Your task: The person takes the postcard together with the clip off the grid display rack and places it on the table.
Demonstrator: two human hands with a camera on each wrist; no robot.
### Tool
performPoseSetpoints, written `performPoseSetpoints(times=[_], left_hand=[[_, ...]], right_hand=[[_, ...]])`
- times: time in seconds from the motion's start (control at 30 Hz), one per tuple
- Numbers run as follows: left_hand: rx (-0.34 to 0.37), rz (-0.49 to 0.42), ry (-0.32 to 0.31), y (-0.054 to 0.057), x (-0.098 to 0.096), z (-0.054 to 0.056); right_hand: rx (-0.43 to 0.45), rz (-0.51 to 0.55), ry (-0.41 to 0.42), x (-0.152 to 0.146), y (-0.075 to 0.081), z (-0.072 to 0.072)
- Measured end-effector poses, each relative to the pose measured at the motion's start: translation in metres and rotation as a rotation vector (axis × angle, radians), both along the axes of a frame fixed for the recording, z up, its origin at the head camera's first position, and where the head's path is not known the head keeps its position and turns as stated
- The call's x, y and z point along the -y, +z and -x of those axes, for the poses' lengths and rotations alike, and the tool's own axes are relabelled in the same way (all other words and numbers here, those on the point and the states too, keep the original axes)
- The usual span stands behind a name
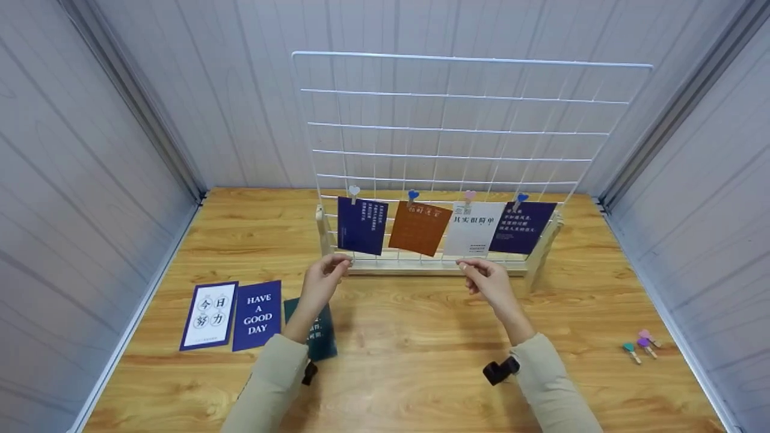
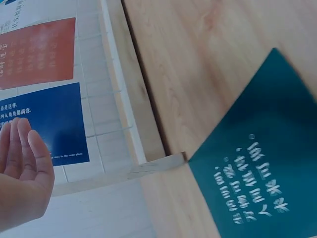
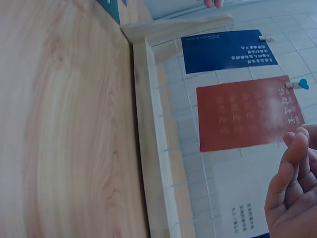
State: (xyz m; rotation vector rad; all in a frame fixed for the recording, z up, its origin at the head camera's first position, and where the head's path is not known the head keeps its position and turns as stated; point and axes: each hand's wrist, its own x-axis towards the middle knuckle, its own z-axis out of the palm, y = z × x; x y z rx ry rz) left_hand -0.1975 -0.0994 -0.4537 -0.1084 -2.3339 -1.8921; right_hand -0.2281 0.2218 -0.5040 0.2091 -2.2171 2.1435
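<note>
Wooden table (image 1: 415, 361): cards (image 1: 257, 314), clips (image 1: 644, 343), rack (image 1: 409, 272)

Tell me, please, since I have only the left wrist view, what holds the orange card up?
Observer: A clip with a blue heart sits at the top of the orange card, against the white grid.
Operator: Thank you. Where is the right hand, which I cannot see?
Observer: The right hand is in front of the grid, its fingertips near the lower edge of the white card.
Operator: Could you also say whether any clips lie loose on the table?
Observer: Yes, three loose clips lie on the table, off to the right.
</note>
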Motion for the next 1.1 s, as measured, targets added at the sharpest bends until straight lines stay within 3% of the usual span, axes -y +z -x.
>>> performPoseSetpoints(times=[0.1, 0.13, 0.23, 0.37, 0.7, 1.1], left_hand=[[-0.039, -0.010, -0.002, -0.011, 0.001, 0.012], [-0.046, -0.015, -0.005, -0.010, 0.001, 0.013], [-0.078, -0.021, -0.005, -0.012, 0.000, 0.019], [-0.088, 0.009, 0.011, -0.013, 0.000, 0.025], [-0.152, 0.004, 0.072, -0.008, 0.004, 0.035], [-0.106, -0.063, 0.133, -0.004, 0.006, 0.040]], right_hand=[[0.041, -0.036, -0.014, 0.016, 0.031, -0.010], [0.071, -0.064, -0.031, 0.023, 0.047, -0.018], [0.079, -0.049, -0.017, 0.030, 0.058, -0.017], [0.074, -0.049, -0.006, 0.035, 0.052, -0.006], [0.128, -0.011, 0.021, 0.055, 0.061, 0.006], [0.098, 0.030, 0.056, 0.088, 0.070, 0.017]])
